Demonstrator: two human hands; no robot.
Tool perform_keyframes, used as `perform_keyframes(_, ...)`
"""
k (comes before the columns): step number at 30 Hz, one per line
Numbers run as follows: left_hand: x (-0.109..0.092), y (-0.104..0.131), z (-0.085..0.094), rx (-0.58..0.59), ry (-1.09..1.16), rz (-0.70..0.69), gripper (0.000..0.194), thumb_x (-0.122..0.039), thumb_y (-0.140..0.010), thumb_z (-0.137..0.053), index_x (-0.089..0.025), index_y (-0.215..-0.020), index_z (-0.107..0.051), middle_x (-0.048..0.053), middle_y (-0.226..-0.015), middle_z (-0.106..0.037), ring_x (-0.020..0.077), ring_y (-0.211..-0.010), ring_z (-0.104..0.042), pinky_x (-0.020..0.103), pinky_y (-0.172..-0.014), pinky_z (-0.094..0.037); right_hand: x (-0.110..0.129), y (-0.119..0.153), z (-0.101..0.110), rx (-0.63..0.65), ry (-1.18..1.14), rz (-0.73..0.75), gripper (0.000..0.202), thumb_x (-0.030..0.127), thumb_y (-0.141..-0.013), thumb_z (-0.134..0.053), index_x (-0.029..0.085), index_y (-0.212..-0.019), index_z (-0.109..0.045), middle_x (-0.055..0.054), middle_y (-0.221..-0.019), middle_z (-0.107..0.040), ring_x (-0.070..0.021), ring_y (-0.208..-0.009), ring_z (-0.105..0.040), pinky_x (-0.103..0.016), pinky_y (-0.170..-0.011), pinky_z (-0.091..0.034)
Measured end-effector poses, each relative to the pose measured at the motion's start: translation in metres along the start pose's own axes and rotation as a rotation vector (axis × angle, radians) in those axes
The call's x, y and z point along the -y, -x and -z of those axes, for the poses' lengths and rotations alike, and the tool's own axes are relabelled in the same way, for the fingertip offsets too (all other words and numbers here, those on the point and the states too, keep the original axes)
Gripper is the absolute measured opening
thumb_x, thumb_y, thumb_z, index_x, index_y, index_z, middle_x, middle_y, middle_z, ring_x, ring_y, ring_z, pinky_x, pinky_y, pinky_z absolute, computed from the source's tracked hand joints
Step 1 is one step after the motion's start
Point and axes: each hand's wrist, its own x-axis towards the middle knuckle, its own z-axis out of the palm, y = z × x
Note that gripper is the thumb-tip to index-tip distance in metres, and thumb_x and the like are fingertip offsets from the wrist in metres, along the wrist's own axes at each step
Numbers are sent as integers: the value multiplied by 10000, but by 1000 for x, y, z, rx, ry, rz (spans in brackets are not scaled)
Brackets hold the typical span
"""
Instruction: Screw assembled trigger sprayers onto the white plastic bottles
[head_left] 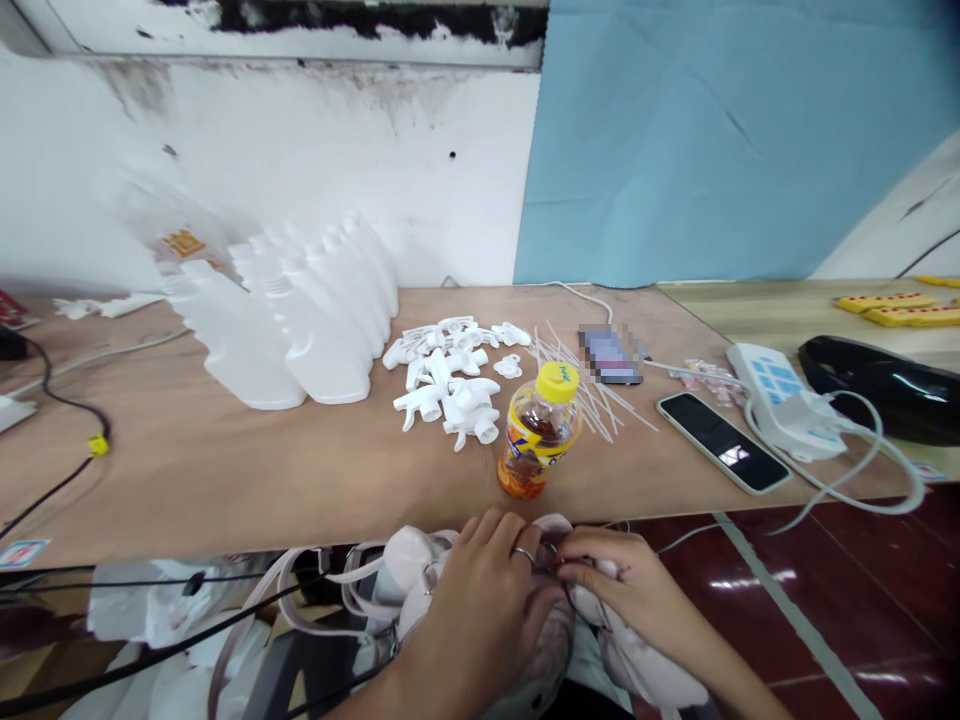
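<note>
A pale pink bag (409,565) with straps and metal rings lies in my lap below the table's front edge. My left hand (491,590), a ring on one finger, is closed over the bag's upper edge. Close to its right, my right hand (626,575) pinches at the bag's opening, thumb against fingers; the small thing between them is too hidden to make out. Just beyond both hands stands a bottle (536,435) of brown drink with a yellow cap.
On the brown table (300,480) stand white bottles (322,320), with white spray heads (450,385) and thin tubes (600,400) beside them. Farther right are two phones (724,440), a power strip (784,400) with cables, and a black object (885,385).
</note>
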Motion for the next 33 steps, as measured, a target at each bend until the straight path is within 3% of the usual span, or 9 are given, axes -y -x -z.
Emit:
perform_keyframes(6,-1,-4,-3,87,33,-22,200,-212,-887,-688,-170,-1078,-642,72,-1049,-672,268,-979,-613,411,-838,-518,-4,-4,3,90,-43,-3,269,339,-884,-663,170,-678,-702,-27,-705,-657,-173,-700,-601,-268,-686,-452)
perform_keyframes(11,-3,-14,-5,133,-26,0,123,-93,-845,-636,-139,-949,-682,92,-939,-698,254,-888,-653,367,-784,-518,-8,-1,-1,67,-70,-28,280,351,-865,-670,172,-652,-700,-30,-689,-642,-181,-697,-594,-279,-679,-445)
perform_keyframes(16,2,-15,-12,112,22,-21,62,-152,-847,-653,-153,-851,-715,75,-829,-702,234,-792,-655,331,-728,-501,-12,2,-4,36,-146,-92,243,365,-825,-693,173,-680,-731,-34,-712,-677,-185,-709,-602,-280,-693,-457)
perform_keyframes(23,0,1,-35,68,68,-28,70,-123,-843,-660,-139,-892,-708,82,-907,-715,257,-880,-636,380,-805,-511,-23,6,-11,174,-306,-292,443,563,-770,-734,129,-686,-706,-26,-642,-635,-160,-624,-551,-272,-622,-400)
perform_keyframes(27,-6,7,-30,79,11,-73,102,-104,-856,-637,-137,-933,-695,76,-935,-707,260,-896,-626,412,-832,-527,-25,9,-12,198,-361,-357,444,560,-722,-784,127,-698,-689,-14,-651,-623,-151,-630,-537,-264,-622,-384)
perform_keyframes(29,-5,13,-21,36,-20,-80,210,-198,-865,-677,-160,-1071,-675,97,-1081,-687,285,-993,-610,449,-877,-522,-26,12,-12,214,-402,-345,428,546,-739,-778,129,-709,-683,-18,-655,-626,-151,-635,-542,-262,-623,-382)
perform_keyframes(31,2,22,-13,-33,-89,-99,593,-474,-786,-772,-188,-1274,-594,151,-1283,-607,369,-1147,-551,567,-959,-474,-26,16,-12,217,-447,-319,414,538,-761,-764,133,-722,-687,-24,-646,-629,-148,-615,-540,-261,-608,-374)
perform_keyframes(33,13,35,-7,-67,-192,-103,1027,-716,-571,-816,-189,-1394,-502,210,-1373,-541,452,-1197,-513,677,-980,-418,-27,20,-14,194,-496,-293,405,542,-768,-753,140,-752,-708,-29,-635,-626,-150,-605,-536,-265,-602,-373)
